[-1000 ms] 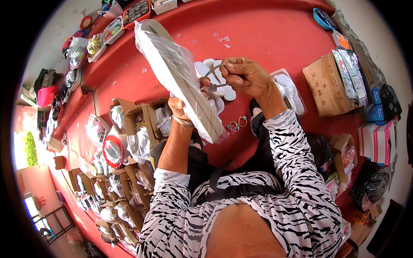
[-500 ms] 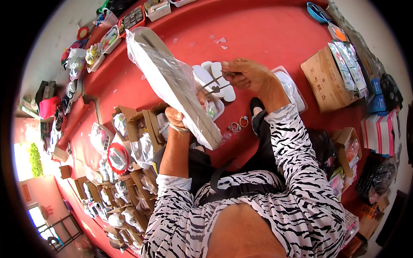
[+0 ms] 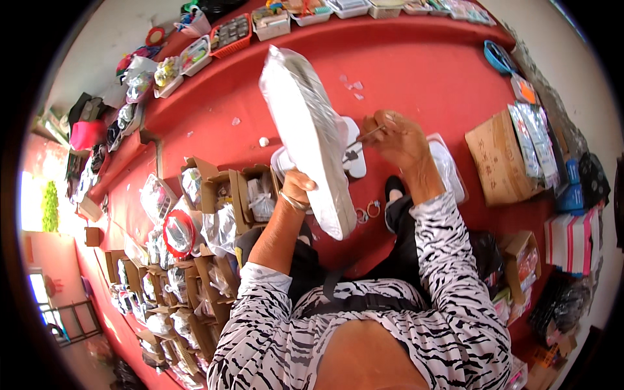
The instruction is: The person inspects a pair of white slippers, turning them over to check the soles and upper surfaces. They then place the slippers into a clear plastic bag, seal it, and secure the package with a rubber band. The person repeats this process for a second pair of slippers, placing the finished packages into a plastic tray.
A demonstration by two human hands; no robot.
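Head view: the left grip [image 3: 298, 187] clasps the near edge of the pack [image 3: 311, 143], its far fingers hidden; a firm hold should steady that tilted slab. Right of it, the right grip [image 3: 400, 140] pinches the cord [image 3: 370, 134]; light, even tension would likely serve best. Further right stands a carton [image 3: 497, 162].

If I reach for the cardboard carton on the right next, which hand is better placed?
Probably your right hand: it's nearer the cardboard carton and pinches only a thin cord, while your left hand grips a plastic-wrapped package.
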